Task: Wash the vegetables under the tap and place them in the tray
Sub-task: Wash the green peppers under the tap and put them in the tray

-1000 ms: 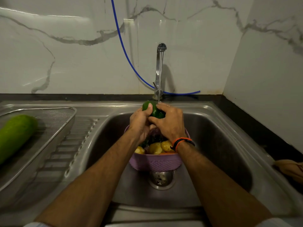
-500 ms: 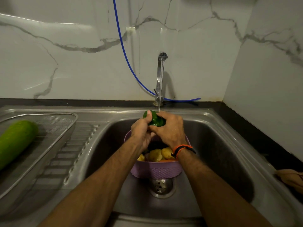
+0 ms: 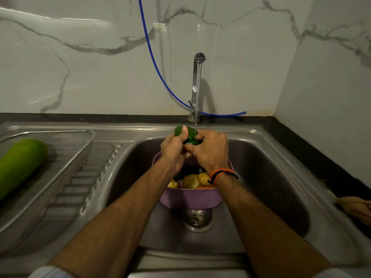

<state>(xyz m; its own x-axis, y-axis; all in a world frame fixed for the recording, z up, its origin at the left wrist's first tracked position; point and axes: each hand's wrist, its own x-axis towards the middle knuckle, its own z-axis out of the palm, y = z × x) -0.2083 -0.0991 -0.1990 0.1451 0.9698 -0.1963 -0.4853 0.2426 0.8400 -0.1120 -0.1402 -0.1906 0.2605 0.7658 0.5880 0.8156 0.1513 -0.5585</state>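
Note:
A green capsicum (image 3: 190, 135) is under the thin stream from the steel tap (image 3: 197, 77). My left hand (image 3: 173, 150) grips it from the left, thumb over its top. My right hand (image 3: 210, 151) grips it from the right, an orange band on that wrist. Below my hands a purple basket (image 3: 190, 199) stands in the sink (image 3: 271, 177), holding yellow potatoes (image 3: 192, 180) and other vegetables partly hidden by my arms. The wire mesh tray (image 3: 84, 141) sits on the left drainboard with a large green gourd (image 3: 18, 165) lying in it.
A blue hose (image 3: 156, 63) runs down the marble wall behind the tap. The sink drain (image 3: 197, 218) lies just in front of the basket. A brown cloth (image 3: 355, 207) lies on the dark counter at the right edge. A wall corner closes the right side.
Both hands keep hold of the capsicum under the stream and have shifted their grip slightly. Basket, tray and gourd have stayed where they were.

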